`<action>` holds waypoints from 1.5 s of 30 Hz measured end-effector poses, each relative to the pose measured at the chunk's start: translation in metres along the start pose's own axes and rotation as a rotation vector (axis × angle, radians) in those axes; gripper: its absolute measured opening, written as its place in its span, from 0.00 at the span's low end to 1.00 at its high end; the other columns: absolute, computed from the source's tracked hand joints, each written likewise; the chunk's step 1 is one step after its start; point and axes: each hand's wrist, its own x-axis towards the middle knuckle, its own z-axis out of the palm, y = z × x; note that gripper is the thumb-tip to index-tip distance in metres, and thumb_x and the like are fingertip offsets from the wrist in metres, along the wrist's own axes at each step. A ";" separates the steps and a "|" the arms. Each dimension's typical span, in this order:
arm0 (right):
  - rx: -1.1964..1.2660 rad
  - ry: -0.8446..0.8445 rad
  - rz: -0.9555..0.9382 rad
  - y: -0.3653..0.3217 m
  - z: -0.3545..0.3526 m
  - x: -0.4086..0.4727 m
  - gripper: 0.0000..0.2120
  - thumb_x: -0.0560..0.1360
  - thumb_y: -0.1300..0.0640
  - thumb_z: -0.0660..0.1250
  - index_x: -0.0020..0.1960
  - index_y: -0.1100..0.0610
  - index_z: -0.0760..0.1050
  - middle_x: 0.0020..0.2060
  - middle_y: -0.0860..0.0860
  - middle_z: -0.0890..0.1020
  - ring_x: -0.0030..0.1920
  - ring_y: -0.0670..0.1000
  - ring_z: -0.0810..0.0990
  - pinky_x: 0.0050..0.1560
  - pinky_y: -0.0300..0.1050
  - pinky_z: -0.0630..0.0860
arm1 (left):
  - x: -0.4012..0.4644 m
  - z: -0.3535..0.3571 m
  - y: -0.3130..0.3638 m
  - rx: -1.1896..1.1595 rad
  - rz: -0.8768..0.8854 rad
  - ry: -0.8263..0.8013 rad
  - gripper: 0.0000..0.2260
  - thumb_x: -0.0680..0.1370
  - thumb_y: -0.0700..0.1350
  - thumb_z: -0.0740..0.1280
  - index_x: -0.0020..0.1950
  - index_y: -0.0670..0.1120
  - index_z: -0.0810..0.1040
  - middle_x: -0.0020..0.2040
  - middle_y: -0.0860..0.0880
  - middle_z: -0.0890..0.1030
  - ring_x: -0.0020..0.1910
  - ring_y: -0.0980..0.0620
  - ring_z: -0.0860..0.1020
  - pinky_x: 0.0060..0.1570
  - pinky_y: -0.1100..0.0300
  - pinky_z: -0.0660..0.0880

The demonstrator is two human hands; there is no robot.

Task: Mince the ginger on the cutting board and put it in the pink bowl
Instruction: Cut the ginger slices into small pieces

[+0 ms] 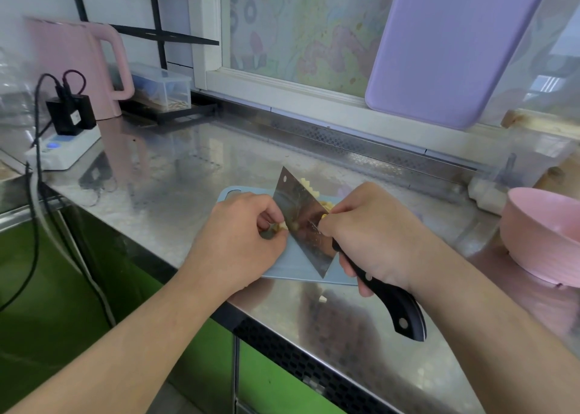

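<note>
Ginger (309, 185) in pale pieces on blue cutting board (295, 267), partly behind cleaver (303, 222) | right hand (373, 234) wrapped round black handle, blade tilted | left hand (241, 241) pinching a ginger bit beside blade | pink bowl (543, 234) well right on steel counter (175, 175), inside looks bare | clear lidded box (163, 88) at back, contents unclear

Right hand (370, 234) grips cleaver (301, 222) over blue cutting board (292, 269); left hand (244, 237) pinches ginger (279, 226).
</note>
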 end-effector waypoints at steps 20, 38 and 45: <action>0.023 0.004 -0.070 -0.004 0.000 -0.006 0.12 0.73 0.65 0.61 0.31 0.61 0.70 0.23 0.62 0.75 0.17 0.56 0.71 0.23 0.42 0.71 | -0.005 -0.005 0.009 0.069 -0.062 0.004 0.07 0.74 0.47 0.75 0.41 0.56 0.78 0.39 0.61 0.79 0.44 0.62 0.78 0.44 0.59 0.79; -0.018 0.021 -0.043 -0.006 0.007 -0.005 0.11 0.75 0.61 0.61 0.34 0.60 0.67 0.24 0.59 0.73 0.15 0.54 0.70 0.23 0.43 0.71 | -0.002 -0.002 0.003 0.085 -0.030 0.027 0.08 0.75 0.45 0.75 0.40 0.56 0.79 0.38 0.61 0.80 0.41 0.63 0.79 0.42 0.67 0.76; -0.048 0.046 -0.053 -0.003 0.011 -0.001 0.09 0.75 0.60 0.62 0.37 0.58 0.66 0.27 0.59 0.75 0.14 0.54 0.70 0.21 0.41 0.70 | -0.001 -0.002 0.002 0.078 -0.030 0.032 0.09 0.75 0.44 0.75 0.40 0.56 0.79 0.37 0.61 0.81 0.40 0.63 0.79 0.42 0.68 0.77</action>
